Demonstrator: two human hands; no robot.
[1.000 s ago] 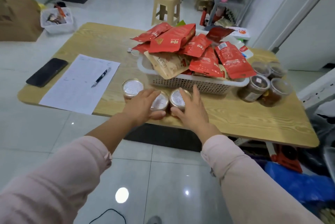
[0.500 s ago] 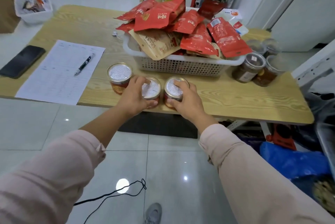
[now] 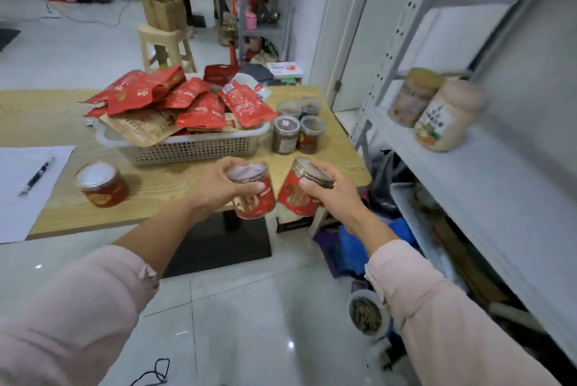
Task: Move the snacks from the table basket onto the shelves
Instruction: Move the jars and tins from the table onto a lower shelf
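Note:
My left hand [image 3: 218, 185] grips a red-labelled snack jar [image 3: 254, 198] by its top, held above the table's front edge. My right hand [image 3: 331, 192] grips a second red jar [image 3: 295, 195], tilted, just right of the first. A third red jar [image 3: 101, 184] stands on the wooden table [image 3: 162, 198] at the left. The white basket [image 3: 193, 145] behind holds several red snack pouches [image 3: 203, 110]. The grey shelf [image 3: 487, 179] is at the right, with two pale jars [image 3: 437, 110] standing on it.
Several dark jars [image 3: 296, 132] stand on the table right of the basket. A sheet of paper with a pen [image 3: 36, 176] lies at the left. Under the shelf are blue bags [image 3: 352, 248] and a bowl [image 3: 368, 313]. A stool with a box [image 3: 165, 42] stands behind the table.
Both hands have lifted their jars off the table and carried them right, toward the shelf. The view has swung right, bringing the shelf into sight. The third jar stays on the table.

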